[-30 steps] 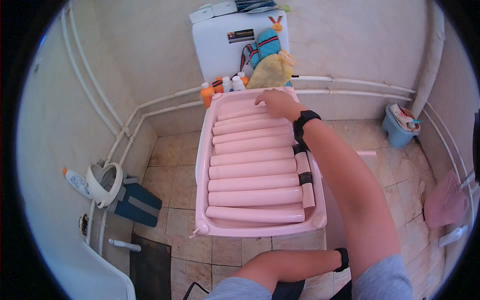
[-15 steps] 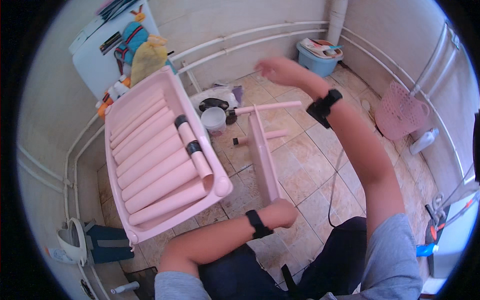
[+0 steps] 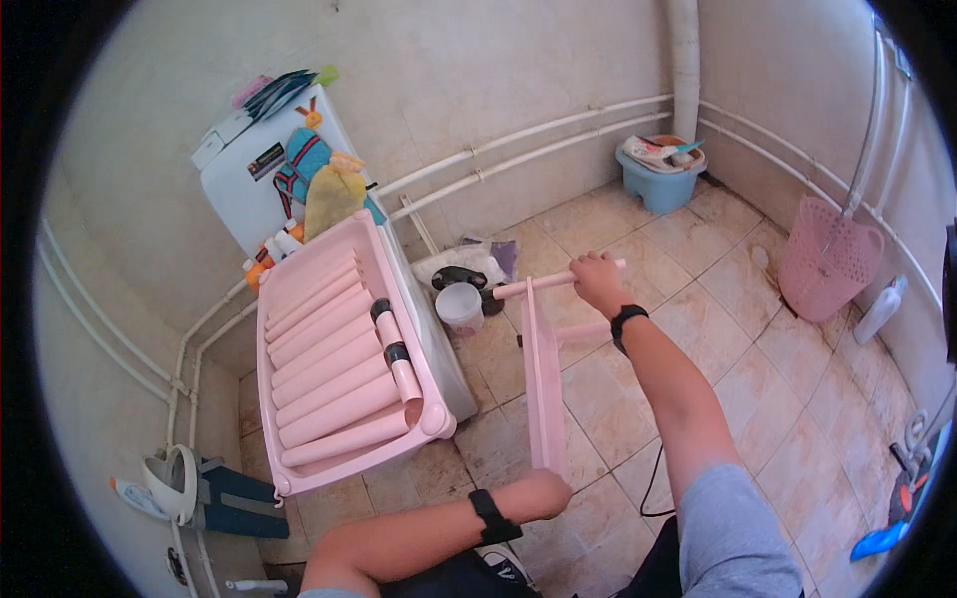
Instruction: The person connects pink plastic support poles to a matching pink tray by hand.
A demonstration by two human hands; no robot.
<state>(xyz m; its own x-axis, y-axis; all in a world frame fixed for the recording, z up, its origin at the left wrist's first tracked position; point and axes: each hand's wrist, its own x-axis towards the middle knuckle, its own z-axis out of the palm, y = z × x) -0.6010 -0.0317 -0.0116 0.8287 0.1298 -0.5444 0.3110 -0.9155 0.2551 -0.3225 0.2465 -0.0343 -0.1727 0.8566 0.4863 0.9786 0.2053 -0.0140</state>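
A pink plastic shelf tray [image 3: 543, 389] stands on its edge on the floor in front of me, seen along its narrow side. Pink tubes stick out to the right from its far end: an upper tube [image 3: 550, 280] and a lower tube [image 3: 581, 335]. My right hand [image 3: 600, 283] is closed round the upper tube near its free end. At the tray's near end, my left hand [image 3: 543, 494] is closed on the corner, its fingers mostly hidden. To the left, a second pink tray [image 3: 446, 423] holds several loose pink tubes [image 3: 334, 377], some with black end pieces.
The second tray rests on a white appliance [image 3: 237, 204] with gloves and bottles. A white bucket [image 3: 460, 307] stands beyond the held tray. A blue tub [image 3: 658, 184] is in the far corner, and a pink basket [image 3: 825, 261] stands by the right wall.
My right hand has come down from the air onto the upper tube and closed round it. The view has shifted, while my left hand stays at the tray's near end.
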